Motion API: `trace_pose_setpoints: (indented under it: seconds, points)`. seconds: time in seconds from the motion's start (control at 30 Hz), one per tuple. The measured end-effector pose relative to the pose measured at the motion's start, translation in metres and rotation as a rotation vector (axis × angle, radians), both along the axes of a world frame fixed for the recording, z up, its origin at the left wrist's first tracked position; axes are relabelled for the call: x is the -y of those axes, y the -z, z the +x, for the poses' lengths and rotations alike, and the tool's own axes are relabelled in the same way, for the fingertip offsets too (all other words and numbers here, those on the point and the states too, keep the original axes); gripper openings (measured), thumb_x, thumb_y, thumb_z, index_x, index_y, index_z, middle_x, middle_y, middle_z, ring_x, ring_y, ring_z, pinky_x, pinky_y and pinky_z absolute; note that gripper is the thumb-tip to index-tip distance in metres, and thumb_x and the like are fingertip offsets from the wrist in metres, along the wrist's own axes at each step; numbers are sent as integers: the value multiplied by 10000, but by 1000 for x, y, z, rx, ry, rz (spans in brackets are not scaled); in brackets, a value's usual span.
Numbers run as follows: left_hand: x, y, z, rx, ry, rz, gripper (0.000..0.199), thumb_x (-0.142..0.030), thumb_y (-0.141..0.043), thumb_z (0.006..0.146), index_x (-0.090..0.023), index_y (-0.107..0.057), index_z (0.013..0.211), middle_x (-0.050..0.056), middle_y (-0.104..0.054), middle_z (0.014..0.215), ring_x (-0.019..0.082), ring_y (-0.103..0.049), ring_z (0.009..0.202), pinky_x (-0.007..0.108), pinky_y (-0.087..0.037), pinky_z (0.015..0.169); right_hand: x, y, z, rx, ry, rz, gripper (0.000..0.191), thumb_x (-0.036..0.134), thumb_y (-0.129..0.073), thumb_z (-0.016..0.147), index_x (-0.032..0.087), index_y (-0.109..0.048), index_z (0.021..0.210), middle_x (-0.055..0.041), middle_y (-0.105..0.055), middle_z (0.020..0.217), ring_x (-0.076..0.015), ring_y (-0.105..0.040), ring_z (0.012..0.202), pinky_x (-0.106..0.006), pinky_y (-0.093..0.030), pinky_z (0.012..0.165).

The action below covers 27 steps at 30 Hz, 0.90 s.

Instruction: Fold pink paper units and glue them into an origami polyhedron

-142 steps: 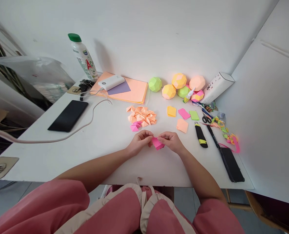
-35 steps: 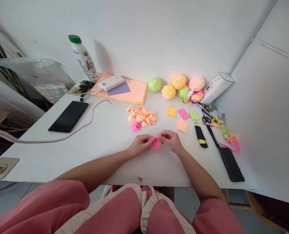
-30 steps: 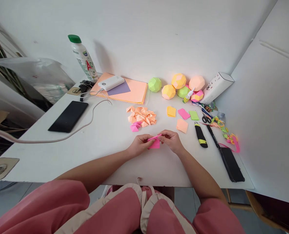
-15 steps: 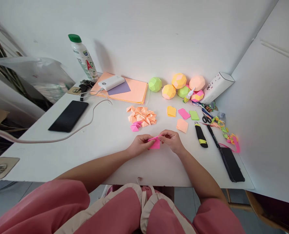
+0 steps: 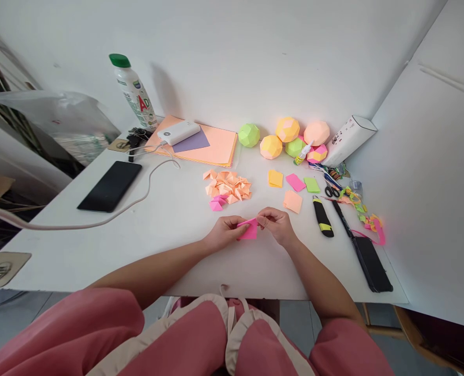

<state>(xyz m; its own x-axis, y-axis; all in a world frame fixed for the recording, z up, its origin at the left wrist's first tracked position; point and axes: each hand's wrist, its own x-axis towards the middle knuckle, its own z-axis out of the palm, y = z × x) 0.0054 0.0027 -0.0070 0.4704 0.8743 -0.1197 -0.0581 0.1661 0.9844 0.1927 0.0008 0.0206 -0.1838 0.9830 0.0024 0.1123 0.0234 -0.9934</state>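
Observation:
A pink paper square (image 5: pixel 249 231) is held up between my two hands over the white table, with a fold along its upper edge. My left hand (image 5: pixel 224 232) pinches it at the left side, thumb lying across the front. At the upper right corner, the thumb and fingers of my right hand (image 5: pixel 275 225) are closed on the paper. Just beyond my hands lies a heap of folded peach paper pieces (image 5: pixel 232 185), with a few pink folded pieces (image 5: pixel 216 203) at its near edge. To the right are small stacks of yellow (image 5: pixel 275 178), pink (image 5: pixel 295 182), green (image 5: pixel 312 185) and peach paper (image 5: pixel 293 201).
Several paper balls (image 5: pixel 287 129) sit by the wall with a glue bottle (image 5: pixel 302 154). A utility knife (image 5: pixel 323 217), scissors (image 5: pixel 331 192) and a black case (image 5: pixel 372 263) lie right. Left are a phone (image 5: pixel 110 186), power bank (image 5: pixel 179 132), cable (image 5: pixel 149 183) and bottle (image 5: pixel 135 94).
My right fingers have slid slightly right, to the paper's upper right corner, uncovering more of its top edge. My left hand stays in place.

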Motion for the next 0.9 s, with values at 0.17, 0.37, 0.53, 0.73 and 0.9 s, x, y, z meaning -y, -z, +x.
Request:
trace_pose_setpoints:
  seconds: [0.17,0.37,0.53,0.73,0.9]
  points:
    - [-2,2,-1,-7,12,-48,337,-473,-643,727,-138,-671,750,-20,-529,560,72,-427,491,205,-355,444,4,-2,-1,21,-23,61,227,419,-570,823,201,-631,818,-27,-583,776,-127,-551,669,-275,-487,594]
    - [-2,-1,-1,-32,25,-43,371,-493,-653,708,-136,-669,809,30,-628,668,102,-496,546,227,-408,481,6,-2,-5,163,-61,84,225,424,-651,755,204,-684,784,-38,-643,771,-152,-583,700,-301,-510,632]
    - [-3,-2,0,21,-13,-33,342,-488,-654,714,-150,-642,766,27,-646,708,99,-509,561,239,-438,523,5,-1,-5,86,-1,-30,217,411,-654,752,196,-671,774,-22,-657,736,-127,-586,614,-285,-514,585]
    - [-3,-3,-1,50,-1,-41,297,-445,-643,743,-152,-616,707,5,-621,641,87,-483,541,219,-397,499,7,-2,-6,86,-27,-59,218,404,-669,742,193,-693,791,-25,-674,749,-123,-591,606,-290,-522,590]
    - [-2,-4,0,58,2,-51,296,-444,-642,747,-153,-620,697,-1,-620,628,83,-466,525,217,-370,475,6,-4,-6,73,-29,-92,223,404,-679,731,184,-692,766,-19,-666,705,-114,-578,567,-281,-515,563]
